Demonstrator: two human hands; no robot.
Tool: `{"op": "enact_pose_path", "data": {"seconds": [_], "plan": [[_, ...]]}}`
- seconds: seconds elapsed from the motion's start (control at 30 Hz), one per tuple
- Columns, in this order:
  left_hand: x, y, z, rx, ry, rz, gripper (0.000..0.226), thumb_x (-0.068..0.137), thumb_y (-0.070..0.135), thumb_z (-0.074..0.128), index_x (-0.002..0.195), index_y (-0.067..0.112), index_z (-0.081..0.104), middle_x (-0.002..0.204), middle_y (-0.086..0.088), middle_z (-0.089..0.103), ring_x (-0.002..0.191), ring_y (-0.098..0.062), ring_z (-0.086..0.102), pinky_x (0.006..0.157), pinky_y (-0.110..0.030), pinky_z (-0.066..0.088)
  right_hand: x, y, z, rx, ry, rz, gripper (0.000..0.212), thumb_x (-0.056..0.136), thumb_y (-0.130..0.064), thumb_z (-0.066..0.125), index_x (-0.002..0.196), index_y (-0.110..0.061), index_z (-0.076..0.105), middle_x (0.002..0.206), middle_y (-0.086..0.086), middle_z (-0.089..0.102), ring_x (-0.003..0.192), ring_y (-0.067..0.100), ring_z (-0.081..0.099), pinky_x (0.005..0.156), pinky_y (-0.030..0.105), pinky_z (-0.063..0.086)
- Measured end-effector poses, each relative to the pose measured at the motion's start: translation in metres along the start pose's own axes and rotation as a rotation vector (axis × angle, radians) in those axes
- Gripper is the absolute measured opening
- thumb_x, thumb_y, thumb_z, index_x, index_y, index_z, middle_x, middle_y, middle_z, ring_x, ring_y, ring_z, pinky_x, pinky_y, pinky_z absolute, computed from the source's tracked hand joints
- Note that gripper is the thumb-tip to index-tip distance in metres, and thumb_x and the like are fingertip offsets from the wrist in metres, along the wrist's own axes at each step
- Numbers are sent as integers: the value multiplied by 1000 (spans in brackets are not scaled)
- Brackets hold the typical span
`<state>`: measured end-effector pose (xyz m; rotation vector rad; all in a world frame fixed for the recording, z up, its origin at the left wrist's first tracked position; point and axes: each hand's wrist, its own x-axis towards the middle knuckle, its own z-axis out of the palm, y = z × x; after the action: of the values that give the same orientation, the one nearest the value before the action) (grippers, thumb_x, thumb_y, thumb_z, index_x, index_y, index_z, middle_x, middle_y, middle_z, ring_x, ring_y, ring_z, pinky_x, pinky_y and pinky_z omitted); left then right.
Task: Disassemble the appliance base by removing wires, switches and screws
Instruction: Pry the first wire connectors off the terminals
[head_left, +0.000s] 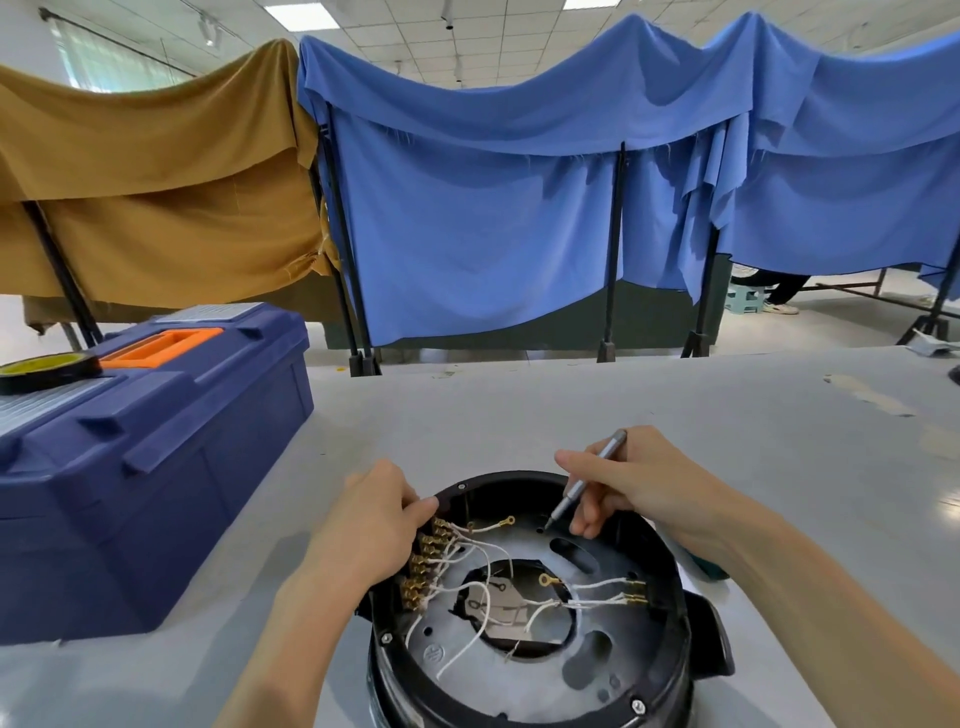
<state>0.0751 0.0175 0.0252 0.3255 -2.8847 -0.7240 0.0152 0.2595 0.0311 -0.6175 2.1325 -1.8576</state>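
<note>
At the appliance base (519, 480), left hand (374, 519) grips its rim, right hand (644, 483) pinches a screwdriver (587, 480)

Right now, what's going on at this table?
A person is working on a black appliance base on a grey table. The left hand grips its rim beside a row of brass terminals. The right hand holds a slim screwdriver, tip near a hole in the inner plate. White wires lie inside.
</note>
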Motion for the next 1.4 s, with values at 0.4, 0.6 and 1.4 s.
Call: {"op": "enact_pose_path", "data": {"seconds": [0.4, 0.6, 1.4], "plan": [[19, 16, 6, -85, -14, 152, 51, 101, 26, 51, 57, 11, 29, 51, 4, 25, 56, -19, 23, 63, -32, 28, 10, 1, -8, 111, 205, -197, 39, 96, -37, 49, 99, -5, 71, 72, 16, 73, 75, 30, 74, 69, 33, 62], [7, 4, 10, 8, -23, 105, 42, 101, 28, 47, 62, 18, 36, 59, -13, 40, 71, -37, 53, 64, -38, 40, 15, 16, 2, -587, 56, -148, 28, 91, -15, 67, 118, -25, 70, 104, -19, 72, 105, -8, 61, 100, 21, 46], [23, 22, 17, -109, -121, 272, 31, 97, 24, 59, 126, 24, 65, 129, 4, 64, 125, -13, 53, 107, -30, 39, 3, -11, 2, -775, 113, -10, 36, 97, -32, 58, 89, 1, 69, 66, 3, 69, 49, 14, 66, 58, 31, 60]]}}
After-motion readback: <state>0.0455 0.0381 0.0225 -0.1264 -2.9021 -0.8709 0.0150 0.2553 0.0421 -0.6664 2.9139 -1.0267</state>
